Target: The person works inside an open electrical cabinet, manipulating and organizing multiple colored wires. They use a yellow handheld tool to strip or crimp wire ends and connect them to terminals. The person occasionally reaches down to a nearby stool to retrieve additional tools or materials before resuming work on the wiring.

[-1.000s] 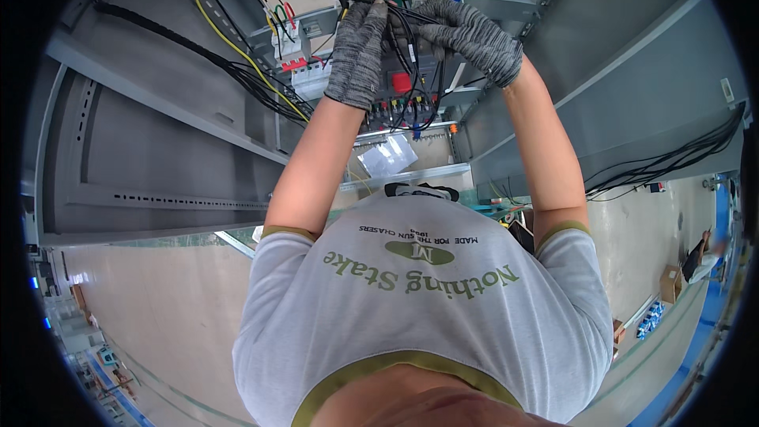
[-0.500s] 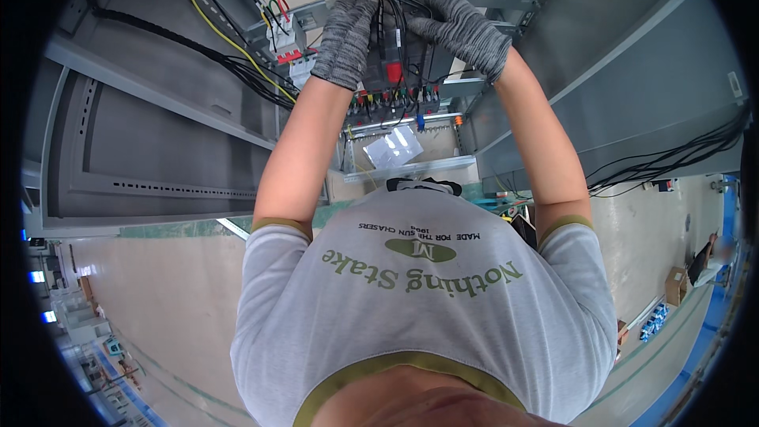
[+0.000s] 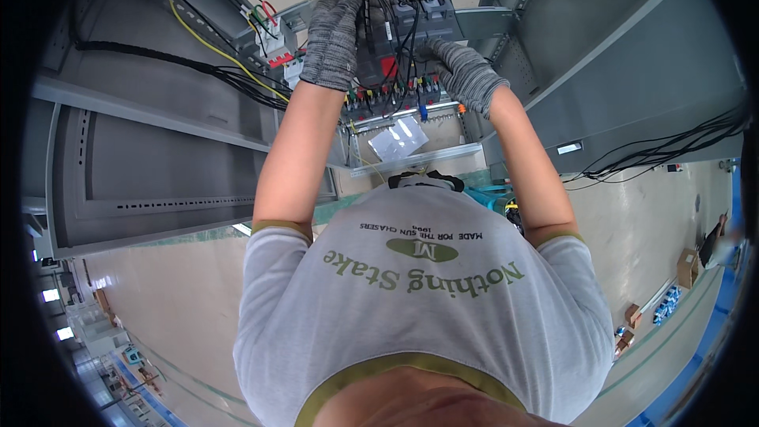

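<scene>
The 2 hands reach up into the cabinet (image 3: 182, 166): the left hand (image 3: 334, 35) lies on the wires (image 3: 387, 39) left of the breaker block (image 3: 395, 47), the right hand (image 3: 466, 75) just right of it. A plastic bag (image 3: 398, 141) lies below them.

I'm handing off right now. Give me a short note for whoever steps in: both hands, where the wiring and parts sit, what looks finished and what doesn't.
Left hand: gloved, raised, on the bundle of black wires at the top of the breaker unit; whether it grips them cannot be told.
Right hand: gloved, fingers against the right side of the breaker unit.
Things: the unit sits in the open grey cabinet; a row of coloured terminals runs just below it; a yellow wire and a black cable bundle trail off to the left.
Done: many wires already reach the terminals.
Left: black wires hang loose in front of the unit.
</scene>
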`<state>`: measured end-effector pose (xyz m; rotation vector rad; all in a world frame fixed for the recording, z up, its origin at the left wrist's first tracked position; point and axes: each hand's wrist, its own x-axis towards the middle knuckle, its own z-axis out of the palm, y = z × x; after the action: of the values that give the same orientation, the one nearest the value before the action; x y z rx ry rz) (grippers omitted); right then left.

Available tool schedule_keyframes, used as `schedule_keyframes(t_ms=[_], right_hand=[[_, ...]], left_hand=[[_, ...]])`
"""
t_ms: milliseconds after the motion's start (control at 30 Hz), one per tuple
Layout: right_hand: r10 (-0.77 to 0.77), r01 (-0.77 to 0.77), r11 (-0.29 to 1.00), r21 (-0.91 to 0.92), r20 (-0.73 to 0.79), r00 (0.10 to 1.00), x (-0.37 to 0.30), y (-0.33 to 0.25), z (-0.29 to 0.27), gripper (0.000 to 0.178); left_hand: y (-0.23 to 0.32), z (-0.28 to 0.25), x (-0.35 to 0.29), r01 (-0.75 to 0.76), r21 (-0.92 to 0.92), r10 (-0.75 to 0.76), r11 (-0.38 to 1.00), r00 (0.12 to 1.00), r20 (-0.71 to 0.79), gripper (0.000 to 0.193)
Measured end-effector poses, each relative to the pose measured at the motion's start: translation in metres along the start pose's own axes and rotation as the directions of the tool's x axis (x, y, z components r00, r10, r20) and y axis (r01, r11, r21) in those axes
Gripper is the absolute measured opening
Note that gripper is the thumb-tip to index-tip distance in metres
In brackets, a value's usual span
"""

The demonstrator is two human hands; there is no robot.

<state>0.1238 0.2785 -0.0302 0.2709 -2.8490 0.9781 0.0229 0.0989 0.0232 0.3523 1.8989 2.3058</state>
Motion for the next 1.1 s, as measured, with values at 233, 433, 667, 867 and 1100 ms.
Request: schedule_keyframes(t_ms=[233, 433, 667, 867, 1100], right_hand=[[-0.069, 0.061, 0.996, -0.060, -0.140, 0.988, 0.025, 0.018, 0.056, 0.046], [-0.081, 0.077, 0.996, -0.031, -0.132, 0.988, 0.031, 0.018, 0.069, 0.023], [0.013, 0.029, 0.995, 0.095, -0.413, 0.911, -0.029, 0.061, 0.012, 0.024], [0.057, -0.183, 0.948, -0.259, -0.431, 0.901, -0.056, 0.042, -0.044, 0.037], [0.189, -0.187, 0.833, -0.520, -0.050, 0.981, -0.061, 0.046, -0.020, 0.039]], left_hand=[[-0.006, -0.005, 0.006, -0.060, -0.011, 0.060, 0.998, 0.997, 0.056, 0.025], [-0.001, -0.005, 0.001, -0.069, 0.007, 0.068, 0.998, 0.996, 0.066, 0.025], [-0.004, -0.004, 0.004, 0.005, 0.036, -0.006, 0.999, 0.999, 0.031, 0.027], [-0.012, -0.014, 0.010, -0.043, -0.071, 0.051, 0.997, 0.993, 0.106, 0.025], [-0.008, -0.007, 0.012, 0.019, 0.020, -0.020, 1.000, 0.998, 0.060, 0.025]])
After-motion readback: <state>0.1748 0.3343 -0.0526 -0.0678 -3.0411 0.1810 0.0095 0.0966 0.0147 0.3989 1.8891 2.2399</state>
